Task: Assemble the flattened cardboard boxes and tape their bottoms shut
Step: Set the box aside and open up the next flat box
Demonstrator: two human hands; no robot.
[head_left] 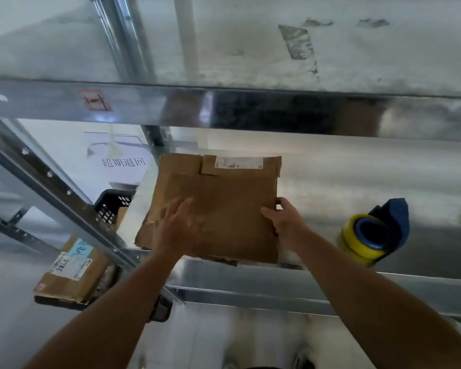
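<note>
Left hand (176, 227) blurred, label (238, 163) on flattened box (224, 209) unreadable, forearms (104, 315) cut at bottom edge

Galvanised metal shelving (250, 286) against scuffed pale wall (250, 35); black crate (112, 206) and labelled parcel (72, 272) lower left

Tape roll (367, 239) right of flattened box (218, 206)
</note>
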